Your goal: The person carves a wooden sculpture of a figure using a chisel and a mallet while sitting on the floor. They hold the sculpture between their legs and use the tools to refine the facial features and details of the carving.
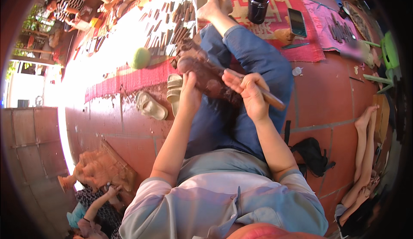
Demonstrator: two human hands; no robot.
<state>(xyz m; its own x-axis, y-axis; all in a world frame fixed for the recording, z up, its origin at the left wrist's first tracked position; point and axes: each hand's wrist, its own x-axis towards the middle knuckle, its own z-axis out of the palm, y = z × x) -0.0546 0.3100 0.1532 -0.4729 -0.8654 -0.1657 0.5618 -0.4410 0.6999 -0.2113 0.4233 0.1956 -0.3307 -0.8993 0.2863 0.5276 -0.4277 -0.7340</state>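
Observation:
A dark reddish-brown wood carving (208, 76) with rounded, knobby relief rests across my lap, on my blue jeans. My left hand (190, 88) is closed on its left side, fingers pressed against the surface. In my right hand (254, 96) is a chisel (273, 100) with a light wooden handle, held slantwise. Its handle end points to the lower right, and its front end reaches toward the carving's right side. Whether the cutting edge touches the wood I cannot tell.
Rows of carving tools (183, 13) lie on a red patterned mat (103, 86), near a green round object (141, 58). A dark flask (257, 7) and a phone (297, 22) are far right. Sandals (151, 105), a black bag (310, 153) and an orange-brown carving (101, 168) surround me; other people sit nearby.

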